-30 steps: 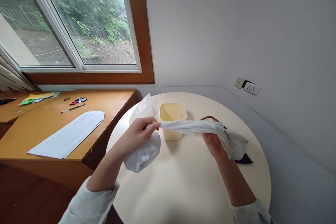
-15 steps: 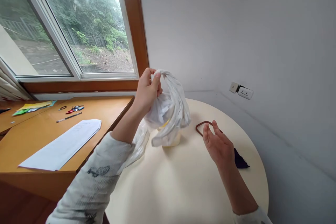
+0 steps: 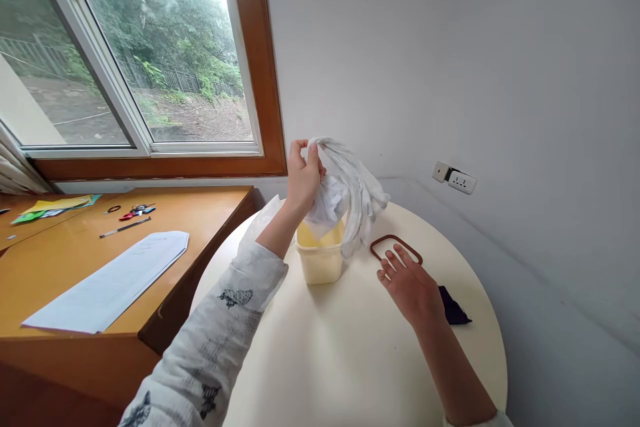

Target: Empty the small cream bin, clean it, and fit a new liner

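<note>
My left hand (image 3: 306, 177) is closed on the gathered top of a white plastic bag (image 3: 357, 187), raised over the table. The bag bulges with white contents, and its loose folds hang to the right. Beneath it stands a small pale yellow bin (image 3: 321, 263), upright and open at the top, its rear rim partly hidden by the bag. My right hand (image 3: 411, 288) is held palm up with fingers apart and nothing in it. Just beyond its fingertips lies a brown rounded ring frame (image 3: 419, 257). More thin white plastic (image 3: 265, 217) shows behind my left forearm.
The round cream table (image 3: 345, 360) stands against the wall. A dark folded cloth (image 3: 454, 308) lies at its right. On the wooden desk (image 3: 220, 203) at left are paper sheets (image 3: 113, 280), a pen (image 3: 125, 227), keys (image 3: 137, 211) and coloured papers (image 3: 55, 205).
My left hand has moved right with the bag, swinging it to the right and uncovering more of the bin. My right hand has turned slightly, its fingers now spread towards the left.
</note>
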Demonstrator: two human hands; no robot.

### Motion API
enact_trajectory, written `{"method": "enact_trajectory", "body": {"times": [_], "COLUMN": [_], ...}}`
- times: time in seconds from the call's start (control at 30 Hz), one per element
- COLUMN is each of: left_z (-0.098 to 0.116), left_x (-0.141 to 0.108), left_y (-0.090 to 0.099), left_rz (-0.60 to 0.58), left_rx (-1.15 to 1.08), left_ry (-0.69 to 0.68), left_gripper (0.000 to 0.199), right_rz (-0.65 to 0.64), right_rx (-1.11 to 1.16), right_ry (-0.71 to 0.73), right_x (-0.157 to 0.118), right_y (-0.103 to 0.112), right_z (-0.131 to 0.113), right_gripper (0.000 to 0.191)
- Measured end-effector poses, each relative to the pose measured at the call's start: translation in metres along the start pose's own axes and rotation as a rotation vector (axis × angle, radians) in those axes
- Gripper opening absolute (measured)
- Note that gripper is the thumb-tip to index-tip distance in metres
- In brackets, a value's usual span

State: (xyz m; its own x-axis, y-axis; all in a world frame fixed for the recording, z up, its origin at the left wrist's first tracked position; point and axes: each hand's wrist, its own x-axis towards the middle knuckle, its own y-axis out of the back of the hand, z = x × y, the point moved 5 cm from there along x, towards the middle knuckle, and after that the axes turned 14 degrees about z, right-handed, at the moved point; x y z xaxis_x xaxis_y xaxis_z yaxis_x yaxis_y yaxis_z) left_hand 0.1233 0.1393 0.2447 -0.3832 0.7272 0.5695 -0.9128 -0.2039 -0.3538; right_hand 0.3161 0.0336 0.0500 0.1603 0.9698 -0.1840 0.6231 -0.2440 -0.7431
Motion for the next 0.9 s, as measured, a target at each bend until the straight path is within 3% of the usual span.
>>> {"method": "enact_trajectory", "body": {"times": [0.1,0.2,0.3,0.43,0.67,0.8,0.9], "left_z": [-0.031,-0.062,-0.077,-0.077,-0.058,-0.049,-0.047], "left_x": [-0.005,-0.013,-0.020,-0.025,-0.019,-0.018,-0.022], "left_y": [0.015,0.031,0.043,0.051,0.051,0.046,0.042], "left_rz": [0.031,-0.040,-0.150,-0.259,-0.291,-0.304,-0.338], "left_rx": [0.103,0.222,0.264,0.306,0.485,0.576,0.593], "left_ry": [0.093,0.234,0.316,0.328,0.146,0.111,0.125], "left_gripper": [0.018,0.029,0.038,0.046,0.015,0.009,0.010], "right_rz": [0.019,0.012,0.002,0.012,0.002,-0.014,-0.087], "right_rx": [0.035,0.065,0.064,-0.007,-0.189,-0.441,-0.738], "right_ry": [-0.043,-0.079,-0.111,-0.129,-0.117,0.045,0.255], "right_x": [-0.002,-0.005,-0.007,-0.008,0.000,0.014,0.028], "right_y": [0.000,0.001,0.002,0.003,-0.001,-0.021,-0.055], "right_z": [0.004,0.007,0.011,0.019,0.029,0.015,0.003], "right_gripper": [0.021,0.017,0.015,0.014,0.010,0.016,0.028]}}
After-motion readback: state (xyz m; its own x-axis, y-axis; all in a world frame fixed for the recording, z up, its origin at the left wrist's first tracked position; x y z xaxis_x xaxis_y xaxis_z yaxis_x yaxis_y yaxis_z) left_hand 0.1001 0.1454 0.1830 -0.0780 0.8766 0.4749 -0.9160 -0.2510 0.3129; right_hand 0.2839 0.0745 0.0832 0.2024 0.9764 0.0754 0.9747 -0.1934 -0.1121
